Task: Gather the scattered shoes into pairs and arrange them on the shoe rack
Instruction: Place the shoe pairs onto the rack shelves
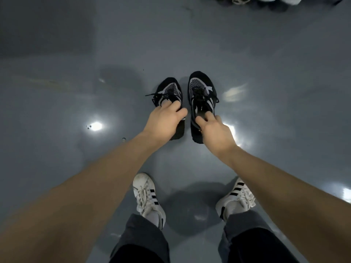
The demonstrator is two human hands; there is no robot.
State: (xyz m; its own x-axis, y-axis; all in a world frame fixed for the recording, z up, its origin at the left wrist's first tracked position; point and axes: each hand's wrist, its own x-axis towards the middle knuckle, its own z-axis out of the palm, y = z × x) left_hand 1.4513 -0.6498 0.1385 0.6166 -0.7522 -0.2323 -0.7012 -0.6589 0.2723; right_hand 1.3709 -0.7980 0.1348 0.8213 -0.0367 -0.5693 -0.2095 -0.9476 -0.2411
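Two black sneakers with grey and white mesh uppers sit side by side on the grey floor, toes pointing away from me. My left hand (164, 120) grips the left black sneaker (169, 90) at its collar, fingers curled into the opening. My right hand (212, 130) grips the right black sneaker (201, 88) the same way at its opening. Their heels are hidden under my hands. Loose black laces trail from both shoes.
My own feet in white sneakers with black stripes (146, 196) (235, 198) stand close below. At the top right edge, pale shoes (269, 0) sit on what may be the rack's lowest level. Glossy grey floor (76, 92) spreads all around.
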